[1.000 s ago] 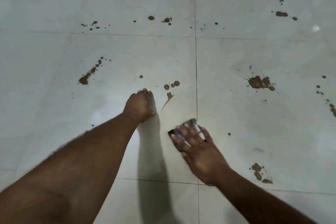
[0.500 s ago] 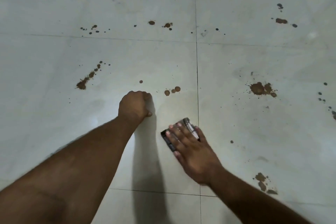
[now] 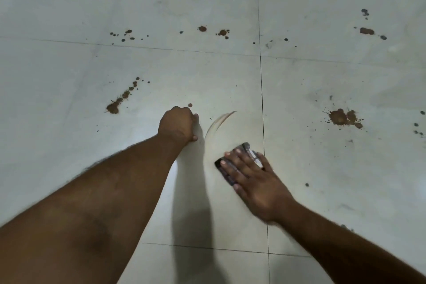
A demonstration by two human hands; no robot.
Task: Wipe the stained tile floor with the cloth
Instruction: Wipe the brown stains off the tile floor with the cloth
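Right hand [image 3: 255, 182] fingers [image 3: 232, 165] flat, pressing dark folded cloth [image 3: 247, 148] onto glossy pale tile floor [image 3: 69, 64]. Left hand [image 3: 177, 124] clenched, empty. Curved brown smear [image 3: 219, 122] beyond fingertips.

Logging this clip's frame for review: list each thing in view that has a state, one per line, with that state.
cloth: flat on the floor, pinned under the right hand
right hand: fingers straight, spread, pressing the cloth
left hand: fist, knuckles braced on the tile, holding nothing visible
tile floor: brown stains left, right and farther ahead
curved smear: faint brown streak beyond the cloth
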